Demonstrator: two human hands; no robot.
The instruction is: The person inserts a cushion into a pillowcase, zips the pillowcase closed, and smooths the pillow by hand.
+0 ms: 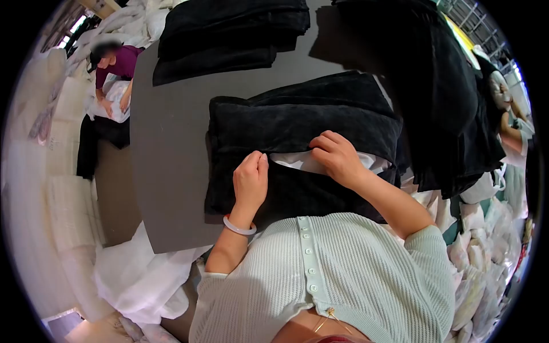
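A folded black garment [303, 124] with a soft, napped surface lies on the grey table [171, 148] in front of me. Something white and thin [300, 162], perhaps paper or lining, shows in the gap along its fold. At the left end of that gap, my left hand [250, 180] is closed on the black edge, thumb and fingers pinched together. My right hand [338, 159] has its fingers curled over the same edge farther right, above the white piece. Its fingertips are partly hidden by the hand.
More folded black garments [229, 37] are stacked at the table's far side. On the right, a large black pile [446, 108] hangs down. Clear plastic bags [474, 268] crowd the floor at right. A co-worker in a purple top [123, 62] handles a white bag at far left.
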